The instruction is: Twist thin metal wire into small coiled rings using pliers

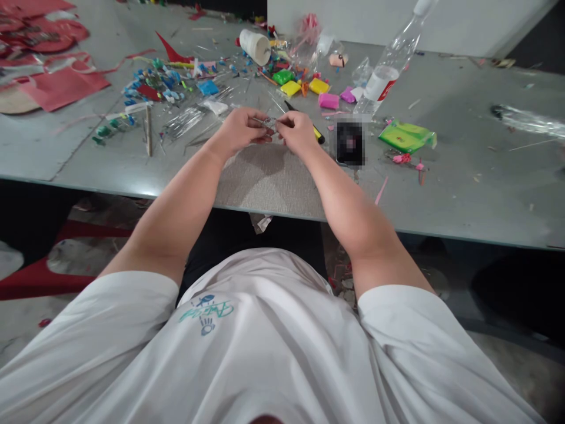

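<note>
White shirt nearest; beyond it, over the grey mat [265, 176], left hand [241, 131] and right hand [296, 132] pinch one small clear piece [269, 123]; loose grip risks dropping it into clutter.

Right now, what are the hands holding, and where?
Both hands, left and right, pinch a small clear piece by its ends; what it is cannot be told.

Left hand [241, 131]: fingers curled, pinching inward.
Right hand [298, 131]: fingers curled, fingertips meeting the left's.
Forearms: bare, converging forward.
</note>
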`<action>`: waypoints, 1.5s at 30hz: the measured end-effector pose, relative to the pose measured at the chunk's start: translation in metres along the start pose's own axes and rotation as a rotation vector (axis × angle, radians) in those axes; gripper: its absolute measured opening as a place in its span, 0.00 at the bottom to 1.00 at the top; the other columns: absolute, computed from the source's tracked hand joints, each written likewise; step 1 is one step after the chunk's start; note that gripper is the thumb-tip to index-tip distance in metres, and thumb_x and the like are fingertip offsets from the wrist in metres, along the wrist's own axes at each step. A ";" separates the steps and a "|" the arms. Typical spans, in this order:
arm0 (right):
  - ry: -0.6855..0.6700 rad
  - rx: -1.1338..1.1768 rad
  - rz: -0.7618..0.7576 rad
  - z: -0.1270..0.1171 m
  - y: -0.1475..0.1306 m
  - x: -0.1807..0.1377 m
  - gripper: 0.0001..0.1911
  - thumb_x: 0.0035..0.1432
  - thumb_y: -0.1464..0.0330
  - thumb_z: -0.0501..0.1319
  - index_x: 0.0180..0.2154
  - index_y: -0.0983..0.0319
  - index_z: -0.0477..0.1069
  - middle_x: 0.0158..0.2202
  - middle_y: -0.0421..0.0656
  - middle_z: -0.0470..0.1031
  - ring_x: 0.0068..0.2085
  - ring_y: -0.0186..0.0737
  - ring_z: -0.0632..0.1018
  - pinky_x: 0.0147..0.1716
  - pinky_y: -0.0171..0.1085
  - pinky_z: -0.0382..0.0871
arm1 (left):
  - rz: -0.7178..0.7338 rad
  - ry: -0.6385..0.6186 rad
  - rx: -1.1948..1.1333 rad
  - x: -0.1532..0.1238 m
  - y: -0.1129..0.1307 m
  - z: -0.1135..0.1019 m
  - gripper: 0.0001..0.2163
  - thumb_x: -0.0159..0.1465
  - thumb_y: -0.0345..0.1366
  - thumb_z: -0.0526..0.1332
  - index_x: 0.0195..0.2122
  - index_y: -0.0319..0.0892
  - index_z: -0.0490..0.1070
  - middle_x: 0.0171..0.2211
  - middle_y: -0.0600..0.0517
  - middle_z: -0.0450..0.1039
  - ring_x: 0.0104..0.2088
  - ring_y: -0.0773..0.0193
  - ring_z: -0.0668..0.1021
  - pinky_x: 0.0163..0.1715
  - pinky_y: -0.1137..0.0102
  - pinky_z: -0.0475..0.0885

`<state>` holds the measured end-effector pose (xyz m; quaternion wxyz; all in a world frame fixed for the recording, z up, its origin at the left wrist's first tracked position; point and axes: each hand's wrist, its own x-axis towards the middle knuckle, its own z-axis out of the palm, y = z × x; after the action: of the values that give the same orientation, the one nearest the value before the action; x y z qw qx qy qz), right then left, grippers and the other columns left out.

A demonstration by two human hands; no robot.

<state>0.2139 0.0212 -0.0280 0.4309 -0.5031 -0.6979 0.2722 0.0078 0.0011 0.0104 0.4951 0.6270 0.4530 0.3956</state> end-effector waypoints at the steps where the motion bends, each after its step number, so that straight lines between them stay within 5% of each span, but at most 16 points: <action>1: -0.006 0.020 0.010 0.002 0.003 0.002 0.15 0.78 0.57 0.68 0.38 0.56 0.74 0.30 0.38 0.77 0.37 0.43 0.84 0.52 0.51 0.87 | 0.002 0.001 0.004 0.001 -0.001 -0.001 0.11 0.69 0.20 0.73 0.48 0.40 0.81 0.41 0.47 0.88 0.45 0.56 0.91 0.53 0.61 0.85; 18: -0.037 0.006 -0.010 0.008 0.020 0.016 0.18 0.78 0.51 0.68 0.42 0.56 0.73 0.34 0.39 0.79 0.37 0.44 0.87 0.51 0.57 0.91 | -0.056 0.018 0.094 -0.005 0.010 0.003 0.10 0.65 0.18 0.73 0.40 0.40 0.80 0.36 0.49 0.84 0.43 0.57 0.88 0.51 0.65 0.83; 27: -0.042 0.019 -0.029 0.005 0.021 0.020 0.17 0.80 0.53 0.67 0.42 0.57 0.71 0.33 0.38 0.76 0.35 0.38 0.85 0.47 0.48 0.91 | -0.086 -0.045 0.196 -0.012 0.019 0.002 0.08 0.70 0.24 0.70 0.33 0.39 0.80 0.32 0.47 0.82 0.36 0.61 0.86 0.51 0.63 0.83; 37: -0.035 0.050 0.006 -0.002 -0.006 0.001 0.21 0.73 0.47 0.72 0.40 0.55 0.72 0.33 0.39 0.77 0.39 0.47 0.86 0.53 0.58 0.89 | 0.009 -0.076 0.126 0.004 -0.004 -0.004 0.08 0.64 0.28 0.76 0.32 0.43 0.79 0.27 0.49 0.79 0.38 0.55 0.86 0.52 0.59 0.85; 45: -0.013 -0.027 -0.008 -0.009 -0.024 -0.006 0.23 0.60 0.53 0.82 0.39 0.54 0.72 0.38 0.42 0.82 0.48 0.49 0.86 0.60 0.55 0.86 | 0.032 -0.076 0.155 -0.004 0.005 -0.002 0.09 0.67 0.25 0.74 0.31 0.42 0.80 0.29 0.48 0.79 0.41 0.55 0.86 0.52 0.59 0.82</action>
<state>0.2119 0.0067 -0.0063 0.4209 -0.5041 -0.7063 0.2642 0.0057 -0.0030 0.0157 0.4556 0.6851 0.4532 0.3431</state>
